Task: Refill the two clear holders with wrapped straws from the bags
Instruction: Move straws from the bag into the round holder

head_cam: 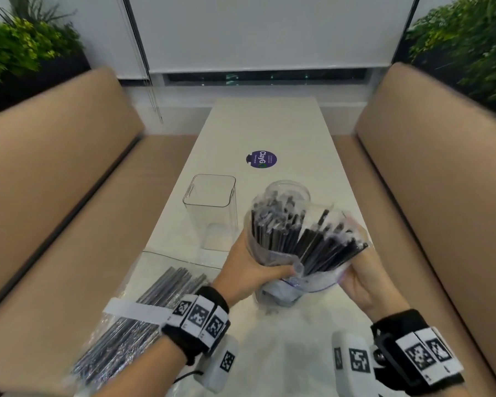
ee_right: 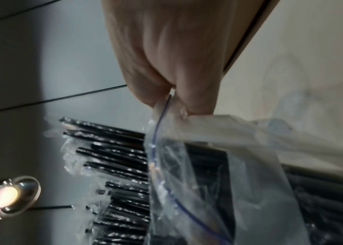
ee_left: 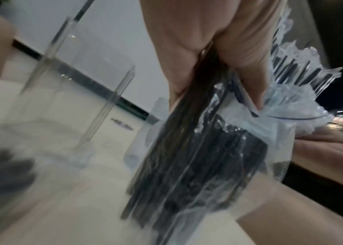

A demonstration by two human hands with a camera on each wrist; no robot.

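My left hand grips straw bundle w/ bag; right hand pinches bag's edge; round holder just beyond.

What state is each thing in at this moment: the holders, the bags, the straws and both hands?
Square holder: upright on the table, empty.
Round holder: behind the bundle, contents unclear.
Zip bag: open, held above the table.
Wrapped straws: sticking out of the bag mouth.
Second bag: lying flat, full.
Left hand: grips the bundle.
Right hand: pinches the bag edge.
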